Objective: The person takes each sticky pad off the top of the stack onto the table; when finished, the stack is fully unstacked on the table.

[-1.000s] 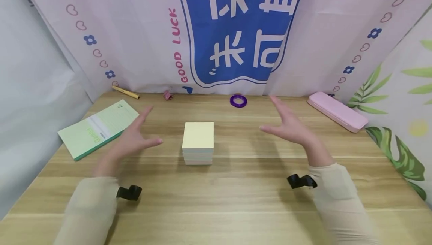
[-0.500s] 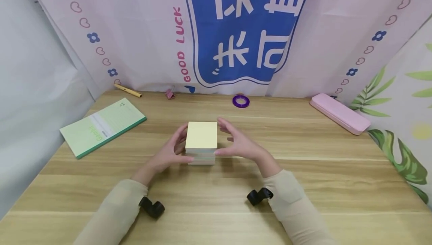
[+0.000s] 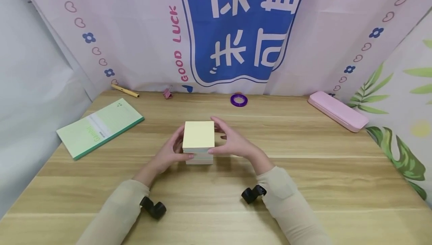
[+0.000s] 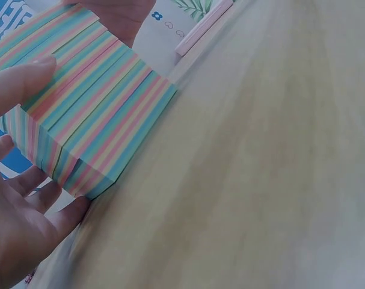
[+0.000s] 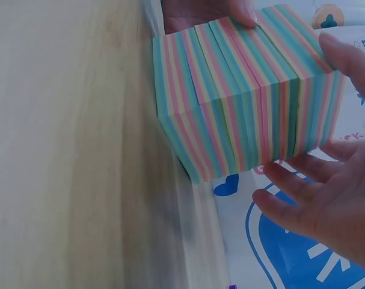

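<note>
A tall block of sticky notes (image 3: 199, 135), pale yellow on top, stands on the table. Its sides show pink, yellow, green and blue stripes in both wrist views. On the left, my left hand (image 3: 165, 158) grips the stack, thumb on the near face and fingers round the left side. My right hand (image 3: 237, 144) holds the upper part from the right, its thumb (image 5: 344, 57) at the near edge. Its other fingers lie along the right and far side. The upper pads sit slightly off line with those below. The far face is hidden in the head view.
A green notepad (image 3: 99, 129) lies at the left, with a yellow pen (image 3: 125, 90) behind it. Along the back are a pink binder clip (image 3: 167, 93) and a purple tape roll (image 3: 239, 105). A pink pencil case (image 3: 337, 111) lies at the far right.
Both hands have come inward from wide apart to either side of the sticky note stack. In the last half second, the right thumb has moved onto its near right corner.
</note>
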`<state>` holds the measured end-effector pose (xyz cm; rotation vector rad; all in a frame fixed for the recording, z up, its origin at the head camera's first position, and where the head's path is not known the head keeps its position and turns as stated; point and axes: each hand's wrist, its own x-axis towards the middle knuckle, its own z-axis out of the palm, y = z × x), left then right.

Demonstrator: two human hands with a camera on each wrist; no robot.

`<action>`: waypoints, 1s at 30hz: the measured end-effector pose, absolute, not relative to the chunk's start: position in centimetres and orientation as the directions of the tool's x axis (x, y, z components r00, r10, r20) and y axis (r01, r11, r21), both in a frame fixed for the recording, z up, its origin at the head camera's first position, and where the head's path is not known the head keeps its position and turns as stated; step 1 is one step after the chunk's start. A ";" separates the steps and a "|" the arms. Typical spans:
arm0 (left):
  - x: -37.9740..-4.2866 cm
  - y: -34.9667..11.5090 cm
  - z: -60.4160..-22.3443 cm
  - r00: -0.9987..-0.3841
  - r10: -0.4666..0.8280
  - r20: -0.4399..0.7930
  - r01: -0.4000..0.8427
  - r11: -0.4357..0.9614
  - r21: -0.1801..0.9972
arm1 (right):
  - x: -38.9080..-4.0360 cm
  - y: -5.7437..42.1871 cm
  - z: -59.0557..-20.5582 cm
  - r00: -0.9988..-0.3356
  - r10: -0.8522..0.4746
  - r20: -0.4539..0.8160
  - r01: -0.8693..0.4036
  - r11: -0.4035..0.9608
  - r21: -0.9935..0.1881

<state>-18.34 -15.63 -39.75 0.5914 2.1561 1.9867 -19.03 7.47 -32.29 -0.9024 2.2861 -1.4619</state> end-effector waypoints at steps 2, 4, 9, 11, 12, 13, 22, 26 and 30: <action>-18.3 -15.7 -39.8 -0.914 0.379 0.148 0.177 0.044 0.983 | -19.0 7.3 -32.1 -0.761 -0.643 0.091 -0.358 0.299 -0.884; -18.3 -15.8 -39.9 -0.915 0.378 0.145 0.172 0.039 0.984 | -19.1 7.2 -32.1 -0.757 -0.647 0.090 -0.356 0.293 -0.887; -18.5 -15.8 -39.9 -0.912 0.385 0.140 0.157 0.013 0.988 | -19.6 7.6 -32.4 -0.765 -0.638 0.092 -0.297 0.223 -0.929; -18.5 -15.7 -39.9 -0.912 0.388 0.137 0.153 0.011 0.988 | -20.3 8.2 -33.2 -0.766 -0.635 0.099 -0.270 0.178 -0.946; -18.5 -15.7 -39.9 -0.912 0.387 0.138 0.153 0.009 0.988 | -20.7 8.5 -33.5 -0.767 -0.635 0.095 -0.254 0.164 -0.953; -18.5 -15.7 -39.9 -0.913 0.385 0.136 0.152 0.011 0.988 | -21.0 8.8 -33.9 -0.768 -0.634 0.088 -0.226 0.140 -0.964; -18.5 -15.8 -39.9 -0.911 0.388 0.138 0.155 0.013 0.988 | -22.8 11.0 -34.0 -0.778 -0.623 0.073 -0.001 -0.115 -0.993; -18.5 -15.8 -39.9 -0.911 0.387 0.142 0.159 0.012 0.987 | -24.1 11.8 -34.1 -0.795 -0.596 0.112 0.015 -0.204 -0.979; -18.5 -15.8 -39.9 -0.912 0.391 0.127 0.148 0.024 0.989 | -25.9 12.8 -34.5 -0.837 -0.541 0.084 0.067 -0.254 -0.965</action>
